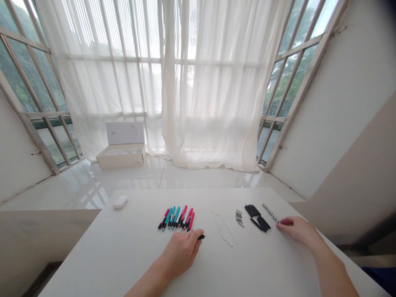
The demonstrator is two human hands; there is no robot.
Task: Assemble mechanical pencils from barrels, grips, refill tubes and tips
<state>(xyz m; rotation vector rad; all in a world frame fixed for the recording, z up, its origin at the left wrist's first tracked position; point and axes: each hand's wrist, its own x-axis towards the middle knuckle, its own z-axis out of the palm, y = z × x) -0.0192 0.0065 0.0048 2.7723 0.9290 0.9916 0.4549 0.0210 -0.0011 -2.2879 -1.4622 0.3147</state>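
Blk pcs matt; pen barrels smooth plstc; tbl smooth; ledge v. glossy; curtain sheer cloth.

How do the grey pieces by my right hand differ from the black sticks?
The grey pieces are shorter and paler than the black sticks. The grey pieces form one row; the black sticks lie in two clusters. Both lie on the white table.

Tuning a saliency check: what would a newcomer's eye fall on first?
Probably the vivid pink and teal pen barrels, side by side on the white table beyond the left hand. Next, the black tubes in two bunches, left of the right hand. Behind, the backlit white curtain fills the upper middle.
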